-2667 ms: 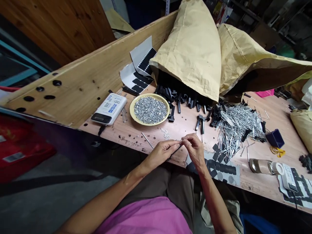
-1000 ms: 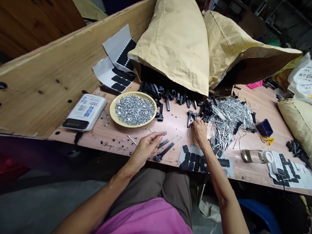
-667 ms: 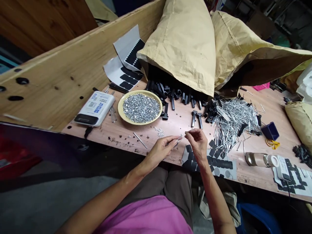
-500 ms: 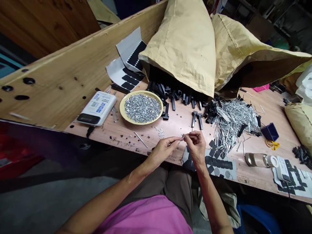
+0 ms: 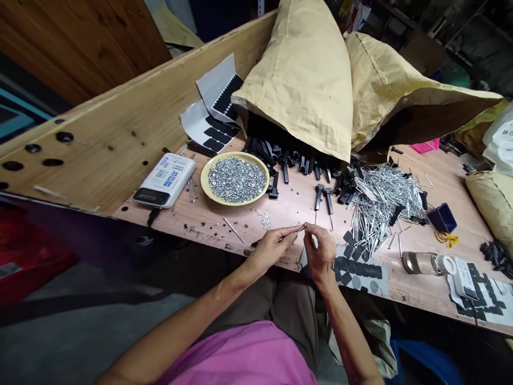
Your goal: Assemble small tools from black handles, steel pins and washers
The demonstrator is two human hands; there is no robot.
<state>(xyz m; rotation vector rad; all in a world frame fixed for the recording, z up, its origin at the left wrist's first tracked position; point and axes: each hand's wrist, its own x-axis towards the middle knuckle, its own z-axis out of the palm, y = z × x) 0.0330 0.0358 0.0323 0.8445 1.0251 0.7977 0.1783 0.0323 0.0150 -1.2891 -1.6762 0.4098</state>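
"One pin (image 5: 298, 228) in hand?"

"Yes. Thin bright steel, long axis crosswise, along the bench (image 5: 208, 227) edge. Left hand (image 5: 272, 249) pinched one end; right hand (image 5: 320, 250) held the other between fingertips (image 5: 308, 229)."

"Washers (image 5: 264, 218)?"

"Small heap, beyond the left hand. Anything on the pin: cannot tell."

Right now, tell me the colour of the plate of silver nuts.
The plate is pale yellow, best seen in the head view.

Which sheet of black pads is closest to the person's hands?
The sheet in front of the right hand, at the table's edge. The others lie farther off, behind the yellow plate and at the table's right end.
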